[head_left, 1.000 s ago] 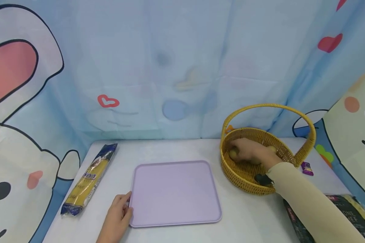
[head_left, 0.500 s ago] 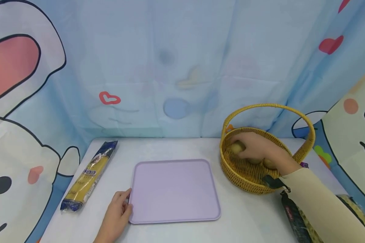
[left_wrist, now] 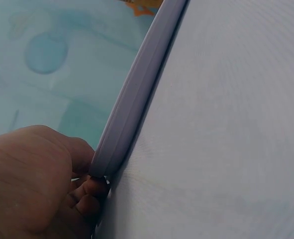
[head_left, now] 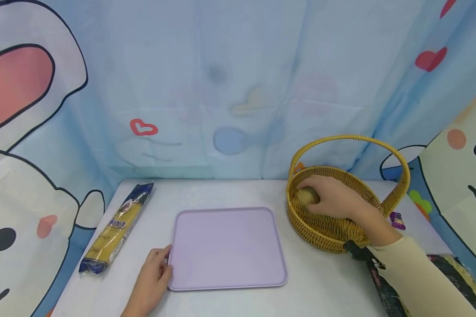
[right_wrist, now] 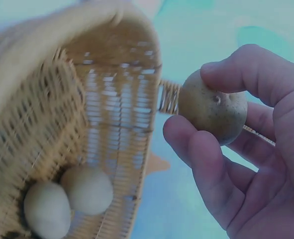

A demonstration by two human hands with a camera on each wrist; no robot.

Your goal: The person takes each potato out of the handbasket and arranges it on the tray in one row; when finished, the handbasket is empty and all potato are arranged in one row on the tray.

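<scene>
My right hand (head_left: 333, 198) grips a small brown potato (head_left: 308, 195) just above the left side of a woven yellow basket (head_left: 325, 231) with a hoop handle. In the right wrist view the potato (right_wrist: 214, 112) sits between my thumb and fingers (right_wrist: 196, 149), and two more potatoes (right_wrist: 67, 199) lie on the basket floor. My left hand (head_left: 152, 275) rests against the near left corner of a lilac tray (head_left: 226, 246) lying flat on the white table. In the left wrist view its fingertips (left_wrist: 89, 191) touch the tray's rim (left_wrist: 137, 94).
A long pasta packet (head_left: 117, 229) lies at the table's left edge. A dark printed bag (head_left: 444, 281) sits at the front right under my sleeve. A small purple object (head_left: 396, 220) lies behind the basket. A cartoon curtain (head_left: 230, 88) closes off the back.
My right hand has lifted a potato up from the basket floor and drawn back toward me a little. The left hand has stayed at the tray corner.
</scene>
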